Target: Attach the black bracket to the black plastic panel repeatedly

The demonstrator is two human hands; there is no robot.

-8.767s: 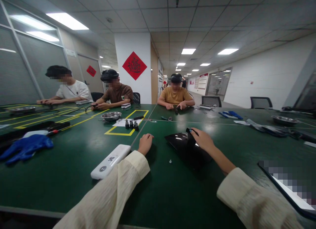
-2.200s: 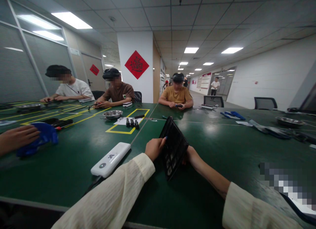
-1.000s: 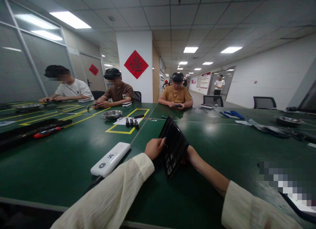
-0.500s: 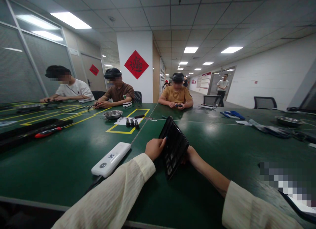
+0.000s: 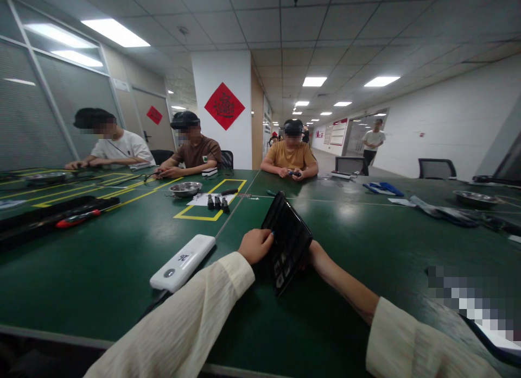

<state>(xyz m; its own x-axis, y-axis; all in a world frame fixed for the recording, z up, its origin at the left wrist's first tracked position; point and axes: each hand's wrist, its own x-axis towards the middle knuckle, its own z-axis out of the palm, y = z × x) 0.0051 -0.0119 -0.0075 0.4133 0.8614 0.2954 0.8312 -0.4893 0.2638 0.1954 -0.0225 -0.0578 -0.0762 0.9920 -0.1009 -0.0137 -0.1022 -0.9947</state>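
A flat, glossy black panel [image 5: 287,242], tablet-like, stands tilted above the green table in front of me. Rows of dim rectangular shapes show on its face, too dark to make out. My left hand [image 5: 256,244] grips its left edge, the thumb resting on the face. At the right edge, my right hand [image 5: 312,254] supports it from behind, and most of those fingers are hidden by the panel. Left of my hands, a white power bank [image 5: 183,263] with a small display lies on the table, a dark cable at its near end.
Beyond the power bank, several small black parts [image 5: 217,203] and a steel bowl [image 5: 185,189] sit near yellow tape. Red-handled pliers [image 5: 78,219] lie left, by a long black tray [image 5: 36,219]. A pixelated device [image 5: 476,307] lies right. Three people sit across the green table [image 5: 358,231].
My left thumb has slid slightly down the panel's face. The panel itself stays nearly in place. In the background, a standing person has shifted to the right.
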